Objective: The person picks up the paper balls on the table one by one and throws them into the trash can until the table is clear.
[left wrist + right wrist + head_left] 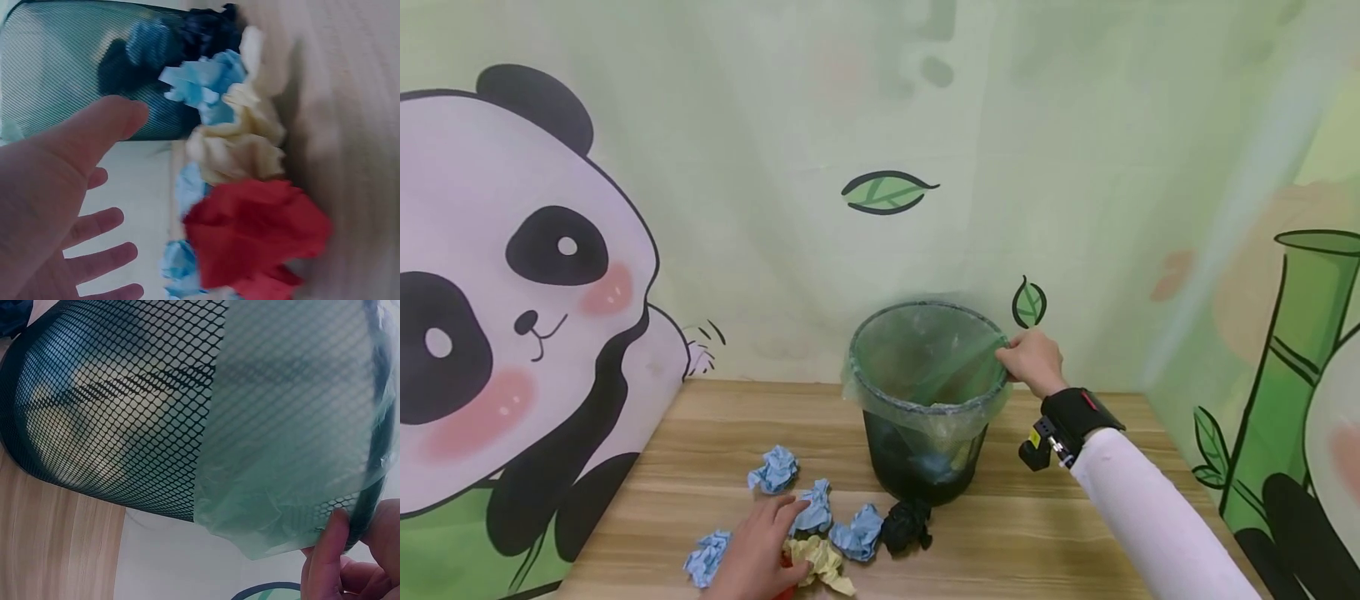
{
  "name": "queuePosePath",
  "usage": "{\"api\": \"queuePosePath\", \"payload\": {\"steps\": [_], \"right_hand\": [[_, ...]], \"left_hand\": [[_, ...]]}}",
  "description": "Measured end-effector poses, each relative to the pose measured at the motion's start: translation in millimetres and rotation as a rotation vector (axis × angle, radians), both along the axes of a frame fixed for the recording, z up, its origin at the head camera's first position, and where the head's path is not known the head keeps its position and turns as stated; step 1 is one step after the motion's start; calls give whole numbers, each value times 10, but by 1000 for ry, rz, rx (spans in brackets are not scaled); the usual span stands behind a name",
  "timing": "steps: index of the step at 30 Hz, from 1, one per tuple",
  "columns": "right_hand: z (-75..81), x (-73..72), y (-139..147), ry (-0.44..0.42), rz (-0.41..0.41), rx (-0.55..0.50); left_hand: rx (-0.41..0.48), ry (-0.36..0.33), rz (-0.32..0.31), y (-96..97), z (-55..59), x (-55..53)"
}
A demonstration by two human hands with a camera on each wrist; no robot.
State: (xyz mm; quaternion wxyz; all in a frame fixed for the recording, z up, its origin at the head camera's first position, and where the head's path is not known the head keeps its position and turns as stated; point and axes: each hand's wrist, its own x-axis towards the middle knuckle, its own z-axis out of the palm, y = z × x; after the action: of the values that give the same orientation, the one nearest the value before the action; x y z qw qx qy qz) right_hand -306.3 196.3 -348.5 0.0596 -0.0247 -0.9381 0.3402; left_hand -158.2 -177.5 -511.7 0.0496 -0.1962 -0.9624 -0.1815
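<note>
Mesh bin (928, 446) beside crumpled papers (814, 510)

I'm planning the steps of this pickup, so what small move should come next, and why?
Probably have the left hand close on the red crumpled paper. That hand is open near it and holds nothing, while the right hand grips the bin by its rim, and what looks like yellowish paper shows through the mesh.
</note>
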Motion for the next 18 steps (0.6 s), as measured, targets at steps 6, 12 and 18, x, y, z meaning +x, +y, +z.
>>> {"api": "queuePosePath", "payload": {"steps": [6,12,18], "right_hand": [[-22,-16,-5,-5,-7,-4],[-37,-21,-3,-2,-5,-2],[-37,-22,-6,-2,-8,-4]], "left_hand": [[-45,-21,97,-64,-176,60],[-55,-129,145,-108,-298,100],[-103,-194,170,-121,-395,58]]}}
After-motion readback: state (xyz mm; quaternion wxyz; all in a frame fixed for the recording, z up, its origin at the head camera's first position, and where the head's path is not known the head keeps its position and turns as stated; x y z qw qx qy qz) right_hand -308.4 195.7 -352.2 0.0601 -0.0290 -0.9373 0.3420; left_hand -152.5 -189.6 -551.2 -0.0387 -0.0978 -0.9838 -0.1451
